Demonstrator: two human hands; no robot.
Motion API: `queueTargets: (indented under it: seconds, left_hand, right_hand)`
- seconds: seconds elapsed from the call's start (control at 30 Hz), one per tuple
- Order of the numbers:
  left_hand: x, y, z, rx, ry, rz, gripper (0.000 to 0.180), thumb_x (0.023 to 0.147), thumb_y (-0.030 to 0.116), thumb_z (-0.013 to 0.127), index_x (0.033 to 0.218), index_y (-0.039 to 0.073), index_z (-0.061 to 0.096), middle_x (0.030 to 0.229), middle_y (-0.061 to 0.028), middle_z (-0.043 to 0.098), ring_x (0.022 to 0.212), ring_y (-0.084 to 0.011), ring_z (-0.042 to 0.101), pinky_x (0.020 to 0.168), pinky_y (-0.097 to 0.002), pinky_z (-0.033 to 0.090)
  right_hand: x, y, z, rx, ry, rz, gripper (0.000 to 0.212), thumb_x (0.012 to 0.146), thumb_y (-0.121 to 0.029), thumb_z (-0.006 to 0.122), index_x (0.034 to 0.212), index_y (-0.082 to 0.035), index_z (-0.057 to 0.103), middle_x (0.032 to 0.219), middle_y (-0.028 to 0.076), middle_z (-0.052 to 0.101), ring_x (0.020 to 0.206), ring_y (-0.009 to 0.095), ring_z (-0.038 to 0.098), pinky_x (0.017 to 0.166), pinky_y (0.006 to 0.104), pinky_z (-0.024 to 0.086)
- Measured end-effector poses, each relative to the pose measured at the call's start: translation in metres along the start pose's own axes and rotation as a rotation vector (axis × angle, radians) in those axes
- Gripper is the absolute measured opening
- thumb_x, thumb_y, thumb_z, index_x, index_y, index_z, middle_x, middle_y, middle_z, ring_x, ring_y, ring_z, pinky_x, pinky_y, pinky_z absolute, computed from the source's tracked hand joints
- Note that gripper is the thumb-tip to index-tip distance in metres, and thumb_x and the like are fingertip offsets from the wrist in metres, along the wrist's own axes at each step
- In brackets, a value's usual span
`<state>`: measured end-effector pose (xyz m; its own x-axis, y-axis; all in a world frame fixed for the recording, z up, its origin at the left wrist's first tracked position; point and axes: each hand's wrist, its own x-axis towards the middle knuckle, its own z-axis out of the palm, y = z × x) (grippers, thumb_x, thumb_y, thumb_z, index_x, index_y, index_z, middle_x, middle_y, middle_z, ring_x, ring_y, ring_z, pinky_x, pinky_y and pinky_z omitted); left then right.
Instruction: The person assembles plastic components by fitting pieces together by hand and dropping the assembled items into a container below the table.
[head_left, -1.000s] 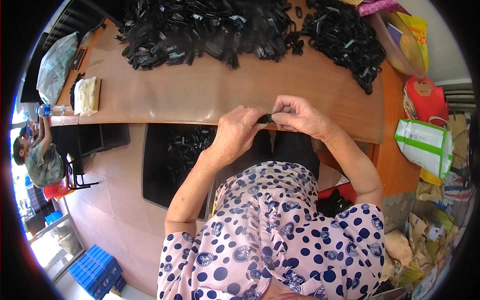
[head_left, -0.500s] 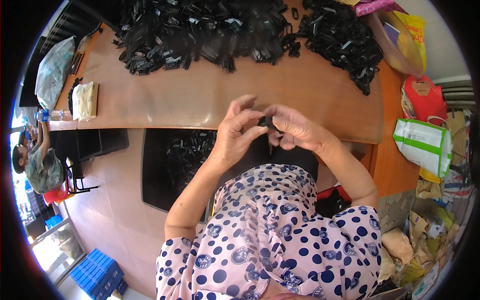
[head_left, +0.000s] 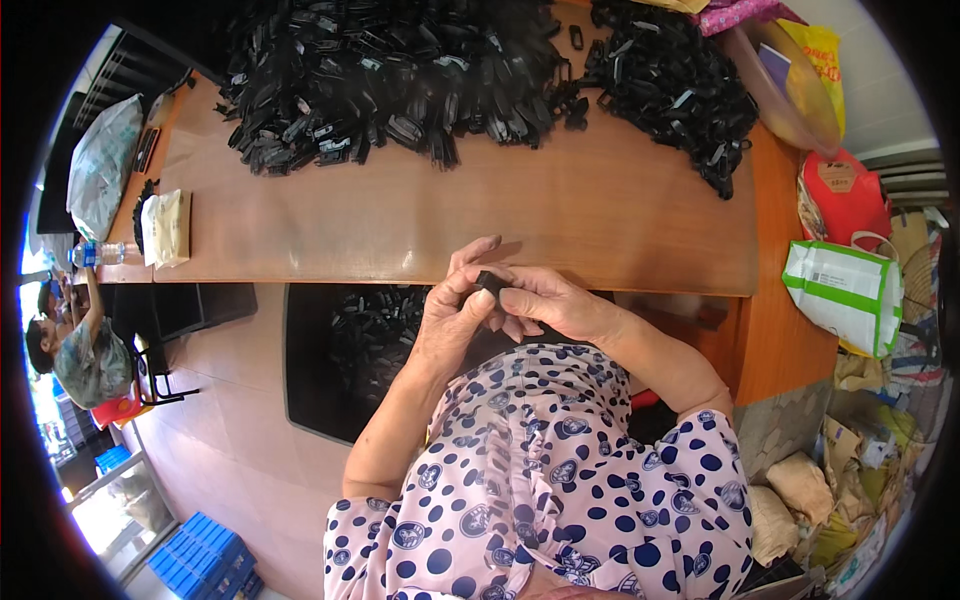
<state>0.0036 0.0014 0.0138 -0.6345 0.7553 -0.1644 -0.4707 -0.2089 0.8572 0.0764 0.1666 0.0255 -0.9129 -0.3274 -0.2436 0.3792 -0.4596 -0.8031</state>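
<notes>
A small black plastic part (head_left: 491, 283) is pinched between both my hands, just in front of the table's near edge. My left hand (head_left: 455, 305) grips it with thumb and forefinger from the left. From the right, the thumb and fingers of my right hand (head_left: 555, 302) press on it too. The fingers partly cover the part, so its exact kind cannot be made out. Beyond my hands, a large heap of black plastic parts (head_left: 390, 85) lies along the far side of the brown table (head_left: 330, 220).
A second heap of black parts (head_left: 680, 95) lies at the far right beside a plastic basin (head_left: 770, 90). Left of my lap stands a black bin (head_left: 310, 390) with more parts. A paper packet (head_left: 168, 228) is on the table's left. Another person (head_left: 90, 350) sits at far left.
Both hands have moved a little left and nearer to my body with the black part between them. My fingers have closed more tightly around it. The view has shifted slightly.
</notes>
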Motion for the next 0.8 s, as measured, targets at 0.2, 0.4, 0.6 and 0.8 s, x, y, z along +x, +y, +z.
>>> queueTargets:
  seconds: [0.2,0.4,0.6,0.8]
  left_hand:
    - [0.004,-0.002,-0.014,0.094,-0.016,0.062,0.032,0.084,0.031,0.069,0.103,0.006,0.068,0.138,-0.0140,0.039,0.116,-0.0225,0.047,0.096,-0.0382,0.041]
    - [0.011,0.001,-0.019,0.121,-0.208,0.161,0.039,0.082,0.036,0.069,0.107,0.005,0.067,0.136,-0.0138,0.040,0.117,-0.0258,0.047,0.099,-0.0419,0.038]
    - [0.010,0.004,-0.016,0.152,-0.291,0.184,0.045,0.081,0.039,0.070,0.110,0.005,0.067,0.134,-0.0141,0.040,0.117,-0.0270,0.048,0.100,-0.0418,0.037]
    - [-0.001,0.019,-0.013,0.395,-0.158,0.268,0.044,0.083,0.042,0.067,0.103,0.002,0.065,0.131,-0.0180,0.045,0.116,-0.0299,0.051,0.100,-0.0435,0.037]
  right_hand:
    - [0.007,-0.011,0.003,-0.181,-0.038,0.102,0.041,0.100,-0.026,0.045,0.137,-0.008,0.041,0.091,0.003,0.053,0.069,0.006,0.050,0.060,0.0182,0.040]
    - [0.006,0.004,0.000,-0.410,-0.014,-0.107,0.044,0.093,-0.027,0.052,0.127,0.001,0.047,0.108,0.011,0.054,0.097,0.020,0.055,0.084,0.0314,0.044]
    - [0.004,0.012,0.003,-0.629,0.079,-0.350,0.042,0.088,-0.026,0.060,0.120,0.000,0.052,0.110,0.015,0.057,0.100,0.030,0.058,0.084,0.0374,0.046]
    - [0.007,-0.011,0.000,-0.928,0.115,-0.363,0.049,0.082,-0.027,0.068,0.123,-0.006,0.051,0.111,0.014,0.060,0.099,0.034,0.060,0.083,0.0415,0.048]
